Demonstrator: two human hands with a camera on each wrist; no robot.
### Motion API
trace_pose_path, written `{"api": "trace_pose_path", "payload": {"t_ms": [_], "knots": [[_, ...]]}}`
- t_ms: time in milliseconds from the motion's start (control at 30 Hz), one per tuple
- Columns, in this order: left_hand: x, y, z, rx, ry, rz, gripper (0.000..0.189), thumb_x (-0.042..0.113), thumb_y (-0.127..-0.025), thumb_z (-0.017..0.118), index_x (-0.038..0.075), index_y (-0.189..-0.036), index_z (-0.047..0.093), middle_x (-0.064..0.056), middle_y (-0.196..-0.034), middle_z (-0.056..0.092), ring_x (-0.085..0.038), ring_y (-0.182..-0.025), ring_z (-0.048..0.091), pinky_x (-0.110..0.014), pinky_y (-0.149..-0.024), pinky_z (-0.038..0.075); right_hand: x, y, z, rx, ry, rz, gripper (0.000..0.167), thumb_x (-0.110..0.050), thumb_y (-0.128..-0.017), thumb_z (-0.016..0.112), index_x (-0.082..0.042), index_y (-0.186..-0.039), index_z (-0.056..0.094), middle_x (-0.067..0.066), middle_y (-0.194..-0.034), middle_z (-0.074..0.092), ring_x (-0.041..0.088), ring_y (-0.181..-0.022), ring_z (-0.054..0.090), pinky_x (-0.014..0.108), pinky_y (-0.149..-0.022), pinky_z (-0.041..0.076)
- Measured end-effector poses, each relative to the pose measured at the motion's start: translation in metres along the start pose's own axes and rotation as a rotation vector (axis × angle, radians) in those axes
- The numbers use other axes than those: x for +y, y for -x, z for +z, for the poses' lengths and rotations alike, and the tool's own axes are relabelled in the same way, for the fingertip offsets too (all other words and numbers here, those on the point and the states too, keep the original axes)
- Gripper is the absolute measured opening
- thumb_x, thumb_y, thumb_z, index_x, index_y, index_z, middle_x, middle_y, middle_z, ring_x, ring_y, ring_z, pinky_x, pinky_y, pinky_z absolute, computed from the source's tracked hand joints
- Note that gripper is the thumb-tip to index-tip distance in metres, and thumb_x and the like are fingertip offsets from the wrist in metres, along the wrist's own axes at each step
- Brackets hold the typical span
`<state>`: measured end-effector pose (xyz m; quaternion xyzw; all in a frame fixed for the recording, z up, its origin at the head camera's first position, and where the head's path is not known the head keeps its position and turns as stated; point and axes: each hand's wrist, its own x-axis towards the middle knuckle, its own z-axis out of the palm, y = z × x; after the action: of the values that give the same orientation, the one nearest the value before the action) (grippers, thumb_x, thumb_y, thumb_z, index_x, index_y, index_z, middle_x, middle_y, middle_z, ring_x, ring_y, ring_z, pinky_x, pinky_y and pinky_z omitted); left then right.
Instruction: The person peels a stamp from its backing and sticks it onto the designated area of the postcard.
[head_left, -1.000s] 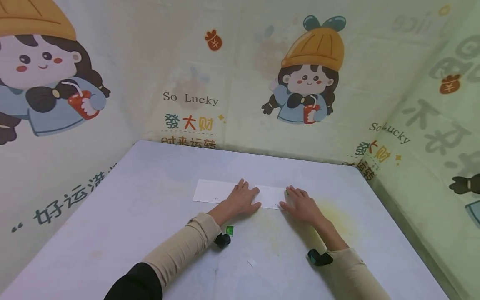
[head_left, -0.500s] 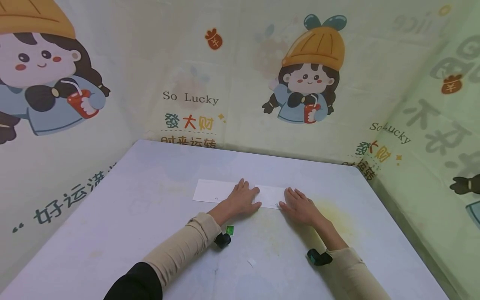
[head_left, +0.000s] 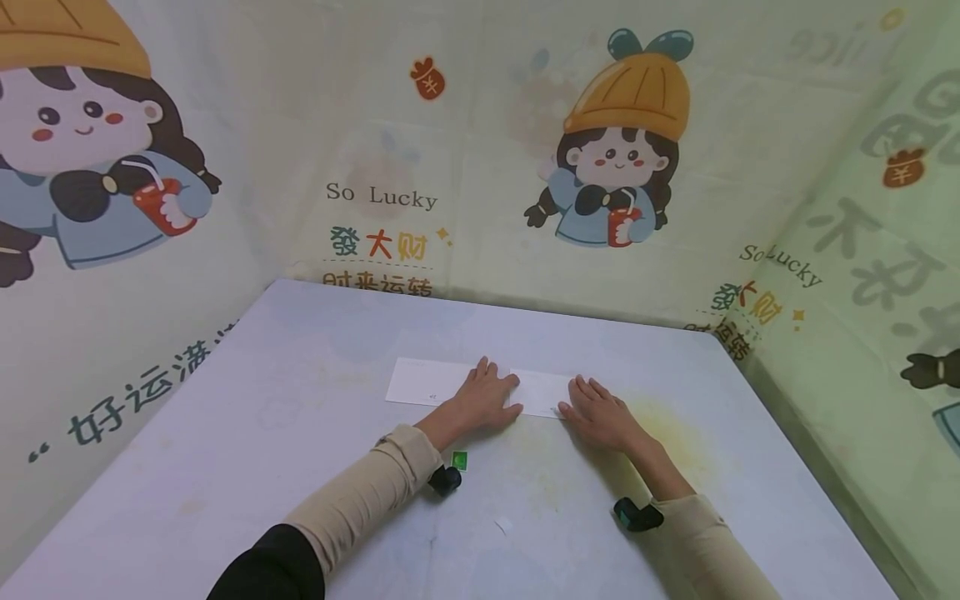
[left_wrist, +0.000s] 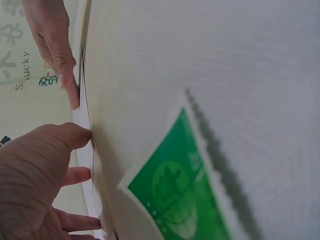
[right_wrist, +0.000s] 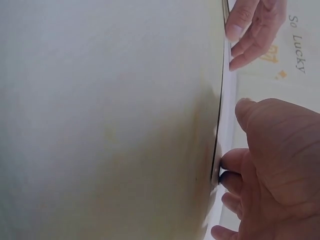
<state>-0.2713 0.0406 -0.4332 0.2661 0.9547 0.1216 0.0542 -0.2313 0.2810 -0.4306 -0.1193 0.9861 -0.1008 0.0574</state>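
Observation:
Two white paper rectangles, perhaps envelopes, lie side by side on the white table: the left paper (head_left: pixel 420 382) and the right paper (head_left: pixel 538 392). My left hand (head_left: pixel 486 398) rests across their meeting ends, fingers spread, thumb on the right paper. With its fingertips, my right hand (head_left: pixel 603 417) presses on the right paper's right end, which it covers. Whatever lies beneath those fingers is hidden. A loose green stamp (head_left: pixel 459 461) with perforated edges lies by my left wrist; the left wrist view shows this green stamp (left_wrist: pixel 182 185) close up. Neither hand grips anything.
The white table (head_left: pixel 337 483) reaches back to a cloth wall (head_left: pixel 487 167) printed with cartoon figures. A small scrap-like mark (head_left: pixel 502 527) lies near the front. Black wrist cameras sit under both sleeves.
My right hand's fingers have slid slightly and flattened over a bit of green that showed at their tips a second ago. The left hand and papers stay put.

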Motion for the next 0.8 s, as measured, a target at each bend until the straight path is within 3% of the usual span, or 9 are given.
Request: {"api": "trace_pose_path", "payload": {"t_ms": [800], "knots": [[0.0022,0.0017,-0.0018,-0.023,0.009,-0.013,0.056,0.044,-0.103,0.053,0.014,-0.150,0.049,-0.026,-0.153,0.041,-0.044,-0.152,0.021,-0.050,-0.123,0.024,0.0061,0.0000,0.0027,-0.001,-0.018,0.002,0.070,-0.040,-0.109,0.043,0.010,-0.156,0.028,0.029,-0.164,0.022,0.048,-0.152,0.018,0.069,-0.116,0.020]]}}
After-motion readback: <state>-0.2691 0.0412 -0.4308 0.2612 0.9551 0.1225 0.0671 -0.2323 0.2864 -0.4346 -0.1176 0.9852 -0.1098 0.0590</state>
